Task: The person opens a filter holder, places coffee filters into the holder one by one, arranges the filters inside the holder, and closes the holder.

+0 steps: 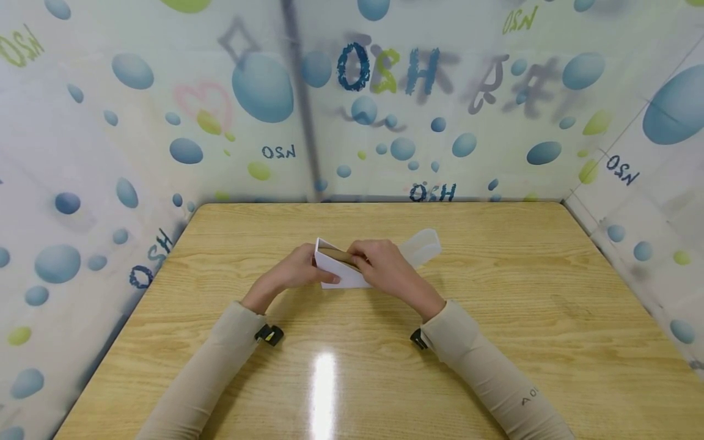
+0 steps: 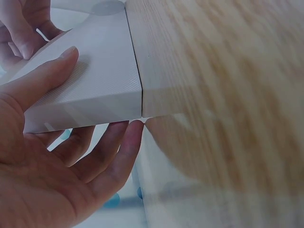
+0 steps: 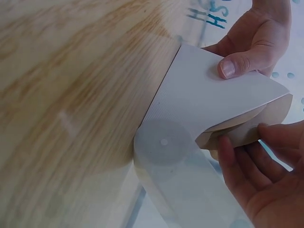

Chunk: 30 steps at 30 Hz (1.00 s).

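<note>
A white box (image 1: 342, 276) with a finely ribbed face stands on its edge on the wooden table, its upper side uncovered. My left hand (image 1: 297, 266) grips its left end, thumb on the near face in the left wrist view and the other fingers around the end and far side. A brown cardboard piece (image 3: 248, 129) shows in the box's opening. My right hand (image 1: 385, 266) pinches that cardboard between thumb and fingers. From the box's right end extends a translucent plastic flap (image 3: 190, 187) with rounded ends. The inside of the box is mostly hidden.
The wooden table (image 1: 495, 293) stretches out around both forearms. Behind it and at both sides rise pale walls (image 1: 341, 140) with blue and green drop shapes. Dark straps (image 1: 269, 334) sit at the wrists.
</note>
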Each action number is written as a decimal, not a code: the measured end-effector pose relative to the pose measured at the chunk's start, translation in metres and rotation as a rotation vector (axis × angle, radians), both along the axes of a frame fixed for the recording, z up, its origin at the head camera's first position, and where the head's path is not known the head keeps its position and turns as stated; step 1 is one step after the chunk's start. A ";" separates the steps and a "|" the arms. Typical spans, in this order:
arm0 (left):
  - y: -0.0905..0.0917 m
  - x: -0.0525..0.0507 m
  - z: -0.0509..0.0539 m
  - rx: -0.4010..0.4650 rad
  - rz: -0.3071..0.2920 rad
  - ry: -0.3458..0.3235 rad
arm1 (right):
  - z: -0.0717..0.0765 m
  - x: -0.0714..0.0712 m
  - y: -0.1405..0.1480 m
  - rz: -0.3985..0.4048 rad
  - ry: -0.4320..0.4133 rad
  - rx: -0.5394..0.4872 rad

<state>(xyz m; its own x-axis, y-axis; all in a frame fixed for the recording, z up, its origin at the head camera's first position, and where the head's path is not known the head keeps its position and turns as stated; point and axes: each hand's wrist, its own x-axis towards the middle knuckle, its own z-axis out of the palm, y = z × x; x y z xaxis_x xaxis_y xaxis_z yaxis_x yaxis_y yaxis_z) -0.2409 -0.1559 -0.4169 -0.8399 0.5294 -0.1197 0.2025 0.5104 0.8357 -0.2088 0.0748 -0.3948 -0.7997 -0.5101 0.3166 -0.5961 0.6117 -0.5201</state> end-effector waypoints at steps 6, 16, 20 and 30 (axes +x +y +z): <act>0.000 0.000 0.000 -0.003 -0.004 0.004 | 0.000 -0.001 0.000 0.008 -0.019 0.012; -0.001 0.000 0.002 -0.002 -0.005 -0.002 | 0.002 0.000 -0.001 0.003 -0.043 0.047; -0.001 -0.001 0.002 -0.007 -0.001 -0.001 | 0.002 0.001 -0.001 0.007 -0.056 0.073; -0.001 0.000 0.000 0.013 -0.004 -0.012 | 0.001 0.002 -0.002 0.026 -0.083 0.095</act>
